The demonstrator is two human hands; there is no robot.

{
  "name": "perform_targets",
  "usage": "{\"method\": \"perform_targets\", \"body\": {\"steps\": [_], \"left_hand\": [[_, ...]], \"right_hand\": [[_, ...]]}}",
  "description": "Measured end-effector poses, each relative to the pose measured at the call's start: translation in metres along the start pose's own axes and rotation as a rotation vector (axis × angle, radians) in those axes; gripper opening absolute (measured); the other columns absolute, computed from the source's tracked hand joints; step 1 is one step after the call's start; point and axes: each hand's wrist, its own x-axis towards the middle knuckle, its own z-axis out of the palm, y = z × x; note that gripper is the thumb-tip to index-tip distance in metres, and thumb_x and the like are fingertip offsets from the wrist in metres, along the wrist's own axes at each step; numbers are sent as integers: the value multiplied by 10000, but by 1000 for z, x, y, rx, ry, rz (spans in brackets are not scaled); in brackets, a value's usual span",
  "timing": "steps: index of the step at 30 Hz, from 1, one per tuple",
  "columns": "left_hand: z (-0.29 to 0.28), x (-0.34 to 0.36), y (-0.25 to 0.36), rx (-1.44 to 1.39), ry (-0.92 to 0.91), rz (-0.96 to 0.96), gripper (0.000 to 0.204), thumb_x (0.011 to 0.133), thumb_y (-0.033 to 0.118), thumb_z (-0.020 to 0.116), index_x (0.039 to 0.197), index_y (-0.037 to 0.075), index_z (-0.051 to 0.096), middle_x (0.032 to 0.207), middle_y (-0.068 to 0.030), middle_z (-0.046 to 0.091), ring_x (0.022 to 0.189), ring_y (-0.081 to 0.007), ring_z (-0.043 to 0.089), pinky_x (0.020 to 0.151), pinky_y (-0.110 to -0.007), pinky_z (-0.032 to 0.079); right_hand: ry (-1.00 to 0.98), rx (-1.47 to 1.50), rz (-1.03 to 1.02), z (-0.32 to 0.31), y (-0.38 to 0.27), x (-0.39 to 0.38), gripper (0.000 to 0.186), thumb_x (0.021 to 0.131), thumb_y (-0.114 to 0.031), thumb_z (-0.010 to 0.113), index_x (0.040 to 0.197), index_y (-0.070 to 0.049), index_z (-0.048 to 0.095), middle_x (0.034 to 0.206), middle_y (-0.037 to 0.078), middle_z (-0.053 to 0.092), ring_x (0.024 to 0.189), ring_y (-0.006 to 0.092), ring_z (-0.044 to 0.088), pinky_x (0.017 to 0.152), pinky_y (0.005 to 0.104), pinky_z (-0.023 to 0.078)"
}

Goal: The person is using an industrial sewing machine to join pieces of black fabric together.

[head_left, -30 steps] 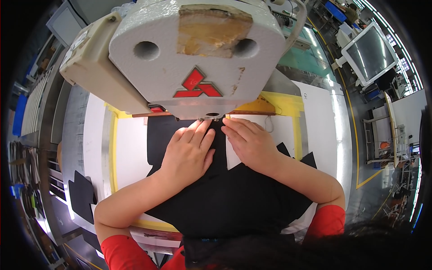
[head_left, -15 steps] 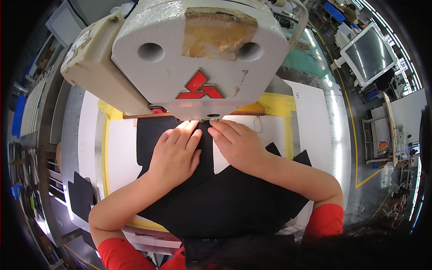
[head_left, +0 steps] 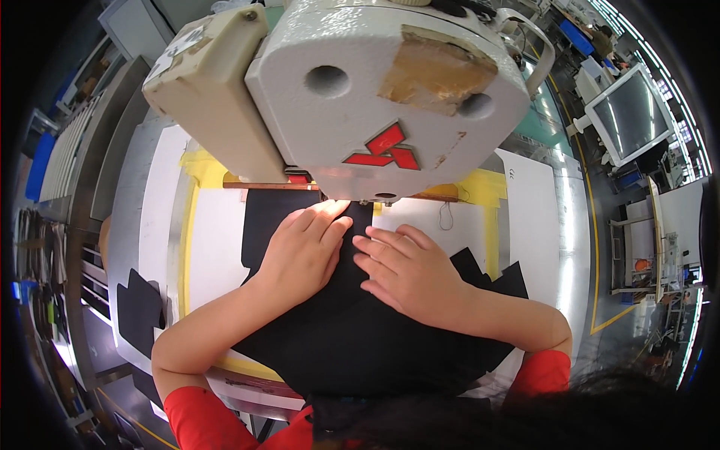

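Note:
Black fabric (head_left: 360,341) spreads over the white work surface and reaches up beneath the head of a white sewing machine (head_left: 390,97). My left hand (head_left: 304,244) lies flat on the fabric, fingers stretched out, with the fingertips close under the machine's needle area. My right hand (head_left: 409,274) is nearer to me, at the fabric's right edge, with its fingers spread and nothing between them. The needle itself is hidden by the machine head. Light falls on the left fingertips.
Yellow tape (head_left: 491,225) borders the work surface. Small black fabric pieces (head_left: 140,311) lie at the left edge. A loose thread (head_left: 445,217) rests right of the machine head. A monitor (head_left: 628,112) stands at the far right, and a metal rack (head_left: 56,300) is at the left.
My right hand has drawn back toward me from beside the needle area, and its fingers have spread. My left hand stays on the fabric. The whole view has shifted and tilted slightly.

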Motion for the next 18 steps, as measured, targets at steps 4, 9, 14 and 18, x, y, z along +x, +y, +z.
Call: {"method": "perform_targets", "body": {"steps": [4, 9, 14, 18], "left_hand": [[-8, 0, -4, -71, 25, -46, 259, 799, -20, 626, 1051, 36, 603, 1139, -123, 620, 956, -310, 613, 819, -397, 489], [-24, -11, -20, -128, 95, -52, 211, 794, -24, 634, 993, 42, 610, 1032, -83, 652, 846, -292, 631, 730, -391, 505], [-51, -33, -37, -158, 66, -75, 197, 777, -26, 645, 955, 50, 612, 1026, -60, 679, 837, -264, 648, 735, -367, 502], [-73, -49, -47, -204, 51, 2, 205, 754, -21, 659, 941, 55, 623, 994, -59, 671, 843, -253, 657, 717, -365, 505]], "right_hand": [[-140, 155, 6, 4, -13, 15, 443, 815, -314, 727, 1147, -39, 629, 1263, 105, 595, 1213, 263, 535, 984, 422, 431], [-285, -56, -16, 6, -29, 35, 456, 849, -261, 660, 1207, 12, 584, 1286, 186, 569, 1185, 327, 561, 988, 414, 447], [-290, -299, 7, 15, -51, 51, 441, 834, -155, 611, 1235, 26, 571, 1150, 163, 605, 1025, 304, 619, 875, 374, 502], [-147, -293, 49, 30, -40, 58, 457, 786, -143, 627, 1217, 5, 595, 916, 80, 553, 844, 231, 584, 768, 342, 493]]}}
